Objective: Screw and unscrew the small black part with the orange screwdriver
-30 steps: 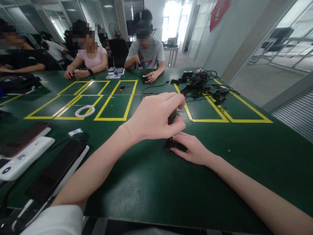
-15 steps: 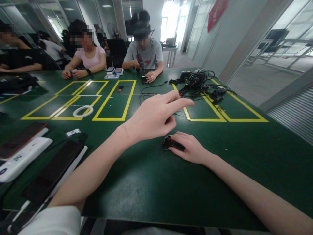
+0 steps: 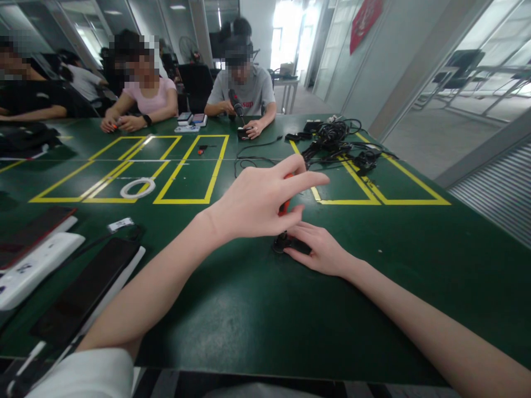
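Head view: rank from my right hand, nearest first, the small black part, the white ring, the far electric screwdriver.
1. small black part: touching the right hand, at its fingers.
2. white ring: left, mid-table.
3. electric screwdriver: far edge, straight across.

Red tool (image 3: 284, 207) mostly hidden behind left hand (image 3: 257, 202); black part (image 3: 282, 242) half under right hand (image 3: 321, 251).

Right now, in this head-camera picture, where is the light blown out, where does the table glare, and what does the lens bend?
Head view: the doorway is blown out white; a sheen lies on the green table near its front edge; the yellow tape lines splay from wide-angle distortion; the left hand gripping an orange tool and the right hand on a small black part are sharp.
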Available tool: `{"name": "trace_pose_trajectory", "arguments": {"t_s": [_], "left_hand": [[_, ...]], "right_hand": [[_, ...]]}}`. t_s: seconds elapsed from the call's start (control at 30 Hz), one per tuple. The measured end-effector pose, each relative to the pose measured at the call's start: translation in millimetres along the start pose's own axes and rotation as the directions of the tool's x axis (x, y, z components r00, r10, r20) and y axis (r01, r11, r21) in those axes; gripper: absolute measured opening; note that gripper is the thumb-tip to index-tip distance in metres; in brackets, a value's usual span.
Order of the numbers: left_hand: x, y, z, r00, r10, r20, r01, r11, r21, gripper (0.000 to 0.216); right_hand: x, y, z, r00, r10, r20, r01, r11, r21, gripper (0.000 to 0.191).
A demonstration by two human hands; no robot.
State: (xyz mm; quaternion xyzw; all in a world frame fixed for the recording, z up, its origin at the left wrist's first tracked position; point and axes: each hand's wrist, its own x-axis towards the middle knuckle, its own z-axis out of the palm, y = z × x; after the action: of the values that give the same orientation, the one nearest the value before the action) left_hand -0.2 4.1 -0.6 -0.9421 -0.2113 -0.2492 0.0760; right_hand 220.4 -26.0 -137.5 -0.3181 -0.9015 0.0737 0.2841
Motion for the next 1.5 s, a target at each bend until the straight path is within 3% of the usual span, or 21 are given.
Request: {"name": "trace_pose_trajectory", "arguments": {"t_s": [0.6,1.0,1.5], "left_hand": [[-0.9,-0.6,-3.0,0.999,0.042,0.027,-0.041,0.999,-0.020,0.051],[-1.0,-1.6,-2.3,0.997,0.073,0.015,-0.069,0.981,-0.179,0.041],[-0.6,0.8,-4.9,0.997,0.041,0.062,-0.033,0.992,-0.122,0.045]], "right_hand": [[-1.1,0.7,1.4,1.000,-0.009,-0.016,0.008,1.000,-0.015,0.019],[-1.7,1.9,1.2,1.000,0.005,0.001,-0.005,1.000,-0.005,0.019],[-2.0,1.8,1.1,1.000,0.021,0.012,-0.021,1.000,0.005,0.020]]}}
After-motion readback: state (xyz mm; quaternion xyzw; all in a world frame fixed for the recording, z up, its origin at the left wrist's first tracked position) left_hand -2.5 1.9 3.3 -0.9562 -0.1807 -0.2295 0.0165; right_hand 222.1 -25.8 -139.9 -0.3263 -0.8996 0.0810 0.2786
